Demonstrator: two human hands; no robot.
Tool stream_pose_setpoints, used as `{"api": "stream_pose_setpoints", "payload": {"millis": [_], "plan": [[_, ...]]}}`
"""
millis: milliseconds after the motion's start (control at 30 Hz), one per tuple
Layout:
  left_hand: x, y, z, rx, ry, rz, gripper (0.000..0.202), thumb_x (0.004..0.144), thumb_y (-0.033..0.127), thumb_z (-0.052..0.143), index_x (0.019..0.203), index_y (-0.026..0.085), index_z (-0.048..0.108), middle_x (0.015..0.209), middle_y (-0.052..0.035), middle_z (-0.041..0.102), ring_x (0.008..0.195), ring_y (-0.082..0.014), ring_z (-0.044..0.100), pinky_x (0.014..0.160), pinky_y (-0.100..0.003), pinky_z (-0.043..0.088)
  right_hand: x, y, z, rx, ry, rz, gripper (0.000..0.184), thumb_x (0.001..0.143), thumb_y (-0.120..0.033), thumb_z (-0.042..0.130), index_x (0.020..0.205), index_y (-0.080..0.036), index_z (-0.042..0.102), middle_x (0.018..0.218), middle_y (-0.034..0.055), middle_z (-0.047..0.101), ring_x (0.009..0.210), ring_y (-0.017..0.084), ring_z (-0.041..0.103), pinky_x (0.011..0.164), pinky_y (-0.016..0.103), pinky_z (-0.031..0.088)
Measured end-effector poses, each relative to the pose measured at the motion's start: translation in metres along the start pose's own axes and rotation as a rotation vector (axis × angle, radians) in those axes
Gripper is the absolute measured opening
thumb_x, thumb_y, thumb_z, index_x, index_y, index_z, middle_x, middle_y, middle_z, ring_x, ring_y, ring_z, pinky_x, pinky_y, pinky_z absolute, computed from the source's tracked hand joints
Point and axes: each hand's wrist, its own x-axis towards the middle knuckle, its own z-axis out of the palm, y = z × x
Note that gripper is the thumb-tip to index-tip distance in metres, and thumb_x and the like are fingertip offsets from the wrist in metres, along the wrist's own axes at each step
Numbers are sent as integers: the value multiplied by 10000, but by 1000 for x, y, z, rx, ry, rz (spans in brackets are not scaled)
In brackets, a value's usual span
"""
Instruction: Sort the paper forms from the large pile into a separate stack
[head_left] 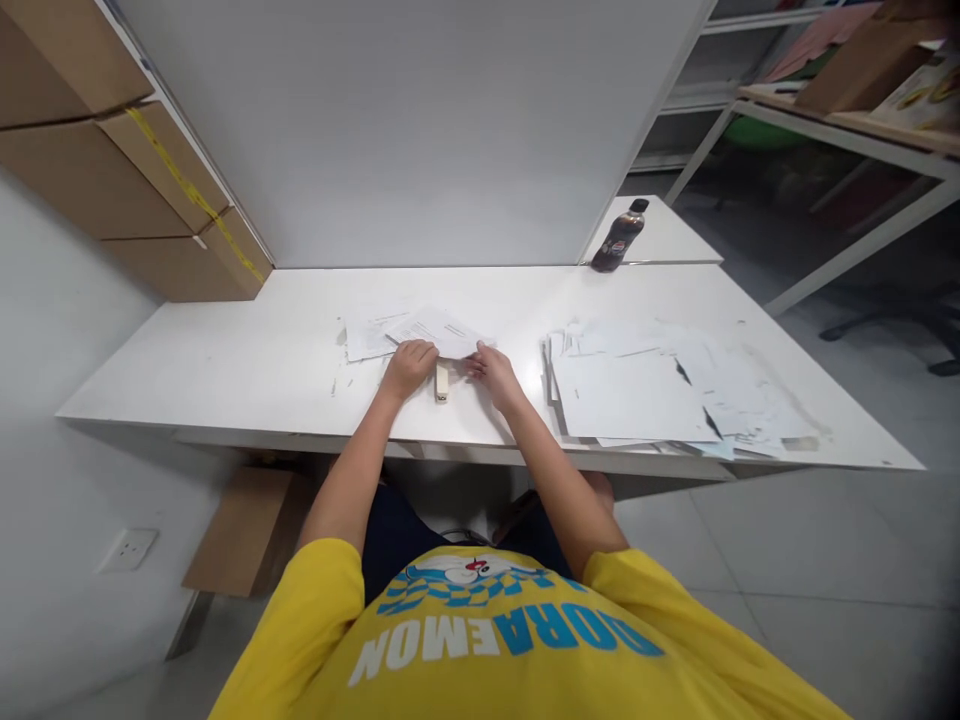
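A printed sheet of paper is in front of me, its near edge lifted slightly off the desk. My left hand is closed on the left part of that edge, fingers curled. At the right corner, my right hand pinches the same sheet between thumb and fingers. A small cream-coloured oblong object lies on the desk between my hands, its far end under the sheet; I cannot tell its kind. More printed papers lie beneath and left of the held sheet, with small scraps nearby.
A spread pile of white papers covers the right part of the white desk. A dark cola bottle stands at the back right. Cardboard boxes are stacked at the back left, against a tall white panel.
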Motion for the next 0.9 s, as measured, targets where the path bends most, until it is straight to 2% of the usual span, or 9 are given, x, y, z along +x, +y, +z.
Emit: {"api": "stream_pose_setpoints", "payload": {"millis": [133,233,400,467,533,633,733,800,900], "plan": [[3,-1,-3,-10,-26,22,298,984,191,334,929,221,625,1013,-103,680,1039,-238,614,884,-410,443,8,7,2,-4,61,-41,219,673,-339,648,799,-215,520,697,-19,595,614,128,570,609,267,509],[4,-5,-3,-32,13,-73,229,945,226,414,1012,213,633,1120,-123,664,1135,-265,583,957,-452,429,5,5,0,-19,90,-94,180,664,-300,597,804,-222,516,697,-27,591,620,131,552,648,289,510],[-3,-3,-9,-94,346,-443,306,969,321,379,1128,193,607,1270,-158,592,1342,-299,426,1137,-530,273,-13,-27,-23,-194,132,-293,126,705,-332,555,783,-233,549,721,-16,612,730,168,570,728,314,484],[-9,10,-17,-137,523,-558,372,997,384,325,1192,180,568,1298,-176,564,1387,-294,373,1166,-520,241,-30,-44,-43,-325,132,-403,158,741,-358,545,812,-223,587,761,0,637,784,189,593,765,332,475],[-19,30,-28,-248,605,-606,453,1006,451,323,1351,183,442,1392,-181,494,1409,-276,354,1165,-484,282,-51,-54,-65,-410,127,-457,201,776,-373,544,879,-217,617,818,15,663,849,210,613,803,346,470],[-36,63,-39,-537,447,-580,581,1002,519,356,1490,233,223,1468,-161,441,1348,-242,461,1079,-401,427,-84,-51,-91,-499,136,-461,220,821,-394,532,919,-219,622,859,31,676,893,226,617,823,356,470],[-51,85,-36,-730,268,-612,506,971,560,431,1344,219,449,1271,-130,617,1182,-250,603,960,-373,517,-107,-34,-101,-513,159,-429,210,838,-411,516,900,-227,599,855,31,667,874,219,612,827,356,476],[-56,91,-28,-808,248,-674,429,947,560,480,1172,203,556,1146,-107,671,1097,-253,641,912,-371,538,-114,-24,-100,-444,166,-410,210,835,-409,517,924,-231,583,864,32,660,888,218,613,843,359,480],[-57,90,-16,-892,261,-710,374,928,543,509,1082,205,552,1087,-91,678,1047,-236,653,894,-361,541,-111,-23,-97,-367,175,-407,226,824,-388,529,983,-233,568,906,39,651,928,221,612,866,360,482]]}}
